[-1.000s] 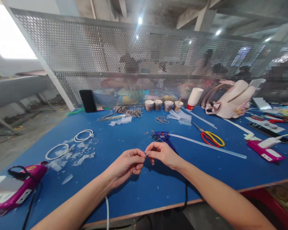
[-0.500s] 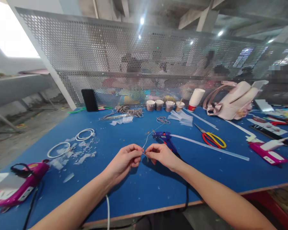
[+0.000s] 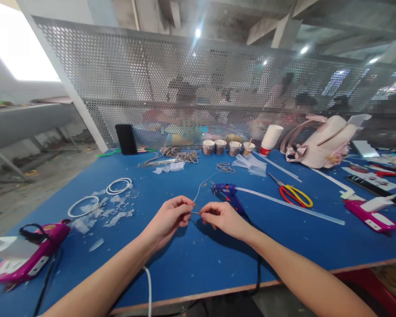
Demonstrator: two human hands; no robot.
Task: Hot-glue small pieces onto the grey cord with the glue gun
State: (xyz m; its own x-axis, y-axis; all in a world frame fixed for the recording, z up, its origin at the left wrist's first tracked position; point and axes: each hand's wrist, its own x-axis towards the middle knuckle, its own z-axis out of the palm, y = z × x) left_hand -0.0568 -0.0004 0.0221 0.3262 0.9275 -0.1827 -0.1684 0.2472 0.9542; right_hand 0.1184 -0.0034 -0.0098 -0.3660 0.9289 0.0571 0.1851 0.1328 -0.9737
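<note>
My left hand (image 3: 172,219) pinches a thin cord near the middle of the table. Opposite it, my right hand (image 3: 225,217) grips the same greyish cord (image 3: 195,213), and a short stretch spans the gap between my fingertips. From the left fingertips a thin pale strand (image 3: 198,190) curves up and away over the table; whether it is part of that cord I cannot tell. Just beyond my right hand lies a blue glue gun (image 3: 227,189) with a long clear glue stick (image 3: 290,205) in its back. A small coil of grey cord (image 3: 225,167) rests farther off.
Scissors (image 3: 293,193) with red and yellow handles lie at right. White rings (image 3: 83,207) and plastic scraps lie left, near a magenta power strip (image 3: 46,246). Paper cups (image 3: 208,147), grey cord bundles (image 3: 180,154), a phone (image 3: 126,139) and a pink backpack (image 3: 320,143) line the back, before a perforated screen.
My hands have drawn slightly apart, and the cord between them now runs straighter. The loose end that hung below my right fingers no longer shows. The view has shifted slightly.
</note>
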